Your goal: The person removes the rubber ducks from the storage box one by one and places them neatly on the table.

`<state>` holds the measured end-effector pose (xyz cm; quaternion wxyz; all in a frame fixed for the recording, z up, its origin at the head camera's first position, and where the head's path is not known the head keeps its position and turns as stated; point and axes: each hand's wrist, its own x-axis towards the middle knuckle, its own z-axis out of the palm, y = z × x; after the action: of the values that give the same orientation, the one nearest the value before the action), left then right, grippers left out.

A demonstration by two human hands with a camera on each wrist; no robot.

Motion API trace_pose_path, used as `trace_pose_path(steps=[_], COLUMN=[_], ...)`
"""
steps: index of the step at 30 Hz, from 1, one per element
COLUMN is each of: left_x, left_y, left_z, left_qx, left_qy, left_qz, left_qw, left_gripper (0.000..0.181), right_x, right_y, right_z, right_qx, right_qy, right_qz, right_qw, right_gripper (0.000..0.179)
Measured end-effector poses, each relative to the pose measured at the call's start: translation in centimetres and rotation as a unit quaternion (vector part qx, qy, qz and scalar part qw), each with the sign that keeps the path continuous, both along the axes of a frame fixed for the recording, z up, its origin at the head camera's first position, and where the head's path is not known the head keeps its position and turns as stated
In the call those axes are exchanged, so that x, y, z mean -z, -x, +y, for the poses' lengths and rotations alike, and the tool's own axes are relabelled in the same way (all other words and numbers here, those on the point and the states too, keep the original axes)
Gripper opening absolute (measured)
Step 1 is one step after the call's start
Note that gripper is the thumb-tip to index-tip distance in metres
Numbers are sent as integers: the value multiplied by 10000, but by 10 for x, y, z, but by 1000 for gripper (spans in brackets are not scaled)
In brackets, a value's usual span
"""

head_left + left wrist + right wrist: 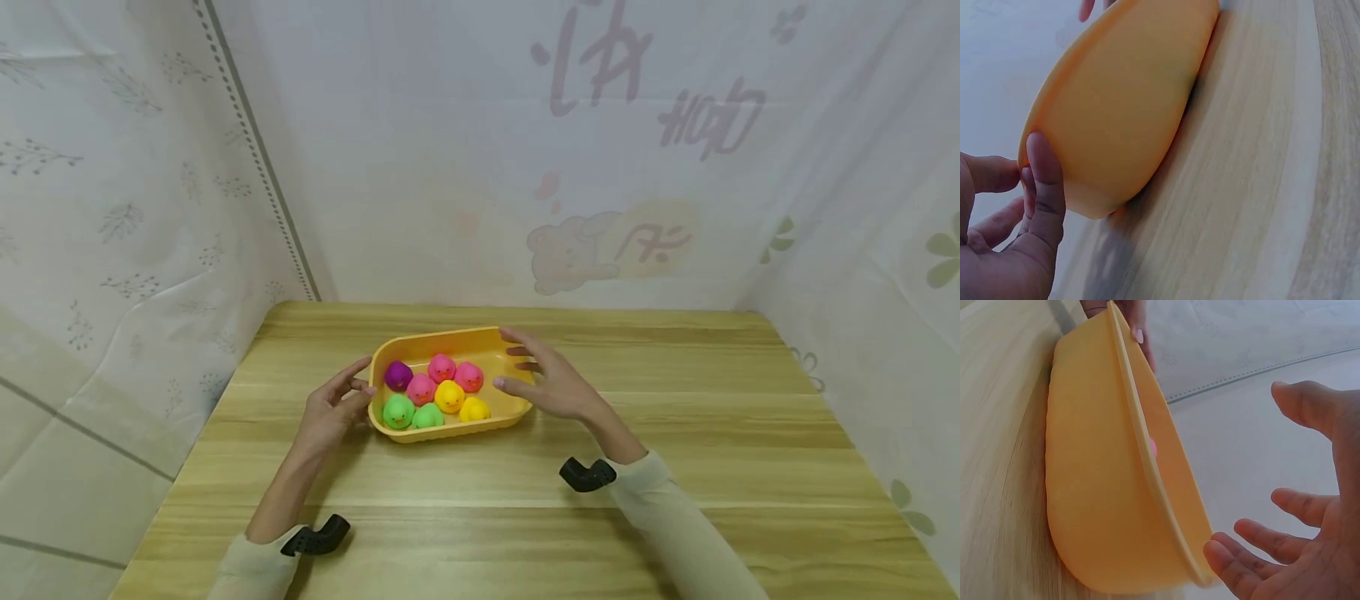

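Note:
A yellow plastic basin (427,340) with rounded corners sits on the wooden table, tilted slightly in the head view. Small rubber ducks lie inside it: one purple (398,376), three pink (442,368), two yellow (449,397) and two green (399,411). At the basin's left end, my left hand (330,414) grips the rim between thumb and fingers; the left wrist view shows the thumb (1046,169) by the wall. Over the right end, my right hand (558,383) holds its fingers spread, with nothing between them. From the right wrist, the basin's side hides most ducks.
The wood-grain table (675,375) extends on both sides of the basin. Behind it hangs a pale printed cloth (420,167), with more cloth to the left and right. A black wrist mount (318,537) sits on each sleeve.

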<state>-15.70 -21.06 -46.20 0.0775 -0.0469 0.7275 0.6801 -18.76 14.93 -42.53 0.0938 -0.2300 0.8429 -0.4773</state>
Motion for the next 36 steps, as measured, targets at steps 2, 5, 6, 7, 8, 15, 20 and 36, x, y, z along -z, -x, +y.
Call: trace_pose_path(steps=[2, 5, 6, 7, 8, 15, 20, 36], left_x=[1, 2, 3, 3, 4, 6, 7, 11], left_y=[0, 1, 1, 1, 1, 2, 2, 2], left_z=[1, 0, 0, -1, -1, -5, -5, -2], left_qx=[6, 25, 21, 10, 3, 45, 12, 67], left_qy=[-51, -147, -172, -217, -258, -316, -356, -417], left_qz=[-5, -14, -16, -24, -38, -29, -83, 39], left_qw=[10000, 9999, 9998, 9998, 9997, 9995, 9993, 9991], left_gripper=[57, 59, 59, 59, 60, 59, 59, 59], right_x=[0, -1, -1, -1, 0, 2, 3, 16], right_y=[1, 5, 6, 7, 8, 17, 23, 34], right_z=[-3, -9, -10, -12, -14, -27, -36, -56], right_qx=[21, -13, -31, -50, -73, -112, -69, 401], right_qy=[-50, -42, -27, -9, 13, 176, 188, -113], right_qz=[-35, -112, -143, -176, -202, -540, -860, -1583], right_qw=[10000, 9999, 9999, 9998, 9998, 9983, 9961, 9865], right_gripper=[81, 82, 82, 82, 82, 77, 76, 69])
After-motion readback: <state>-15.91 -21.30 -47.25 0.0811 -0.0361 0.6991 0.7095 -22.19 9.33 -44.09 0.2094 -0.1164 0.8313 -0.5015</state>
